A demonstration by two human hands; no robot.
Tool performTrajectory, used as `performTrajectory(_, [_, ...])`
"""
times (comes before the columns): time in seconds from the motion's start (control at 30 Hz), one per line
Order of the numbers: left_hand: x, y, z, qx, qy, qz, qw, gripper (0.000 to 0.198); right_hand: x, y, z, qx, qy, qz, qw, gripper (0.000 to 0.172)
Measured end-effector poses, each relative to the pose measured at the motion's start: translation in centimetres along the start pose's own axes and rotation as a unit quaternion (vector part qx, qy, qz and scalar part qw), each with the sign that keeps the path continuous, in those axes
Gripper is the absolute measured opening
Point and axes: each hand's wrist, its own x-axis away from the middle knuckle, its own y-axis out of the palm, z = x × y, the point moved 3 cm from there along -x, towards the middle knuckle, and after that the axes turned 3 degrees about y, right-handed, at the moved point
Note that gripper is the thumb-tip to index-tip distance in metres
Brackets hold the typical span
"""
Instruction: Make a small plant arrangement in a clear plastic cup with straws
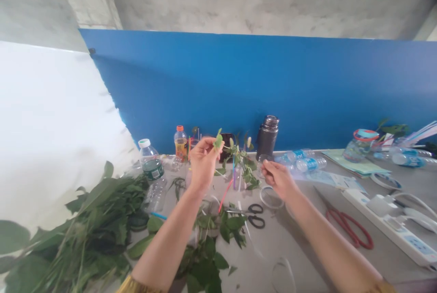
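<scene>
My left hand [203, 163] is raised near the middle, its fingers pinched on a small green leaf sprig [218, 140]. To the right, my right hand [278, 177] has its fingers closed at the rim of a clear round plastic piece [262, 165], whose exact kind is hard to make out. Between the hands a leafy arrangement [251, 177] stands with coloured straws, among them a red one [225, 195]. Below it lie black-handled scissors [256, 215] beside cut leaves [235, 224]. A white ring of tape [271, 197] rests just under my right hand.
A big heap of leafy branches [92, 224] covers the left side. At the back stand a green-labelled bottle [152, 165], an orange-capped drink [180, 143] and a dark thermos [268, 137]. Red-handled scissors [348, 227], a power strip [392, 227] and water bottles [310, 164] lie to the right.
</scene>
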Motion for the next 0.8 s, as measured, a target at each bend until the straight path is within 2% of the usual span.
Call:
performTrajectory(0.07, [-1.1, -1.1, -0.8, -0.02, -0.038, 0.021, 0.999, 0.018, -0.2, -1.6, 1.2, 0.139, -0.049, 0.024, 0.989, 0.028])
performTrajectory(0.13, [-2.0, -1.5, -1.8, -0.049, -0.072, -0.002, 0.996, 0.018, -0.3, -2.5, 2.3, 0.255, -0.094, 0.024, 0.962, 0.023])
performTrajectory(0.2, [-2.6, -1.8, -2.6, -0.084, -0.086, -0.024, 0.992, 0.017, -0.3, -2.7, 3.2, 0.303, -0.115, 0.035, 0.945, 0.031])
performTrajectory(0.33, [-3.1, -2.3, -4.0, -0.112, -0.081, -0.016, 0.99, 0.018, -0.6, -0.6, 4.1, 0.296, -0.115, 0.05, 0.947, 0.086])
performTrajectory(0.43, [-3.2, -2.5, -4.8, -0.112, -0.092, -0.02, 0.989, 0.021, -1.4, 1.9, 4.3, 0.282, -0.121, 0.048, 0.95, 0.108])
performTrajectory(0.6, [-3.1, -2.4, -5.1, -0.088, -0.105, -0.043, 0.99, 0.018, -3.1, 4.0, 4.7, 0.238, -0.11, 0.013, 0.965, 0.112])
performTrajectory(0.8, [-2.9, -2.0, -4.6, -0.096, -0.113, -0.061, 0.987, 0.014, -3.6, 3.8, 4.8, 0.199, -0.103, -0.031, 0.974, 0.101])
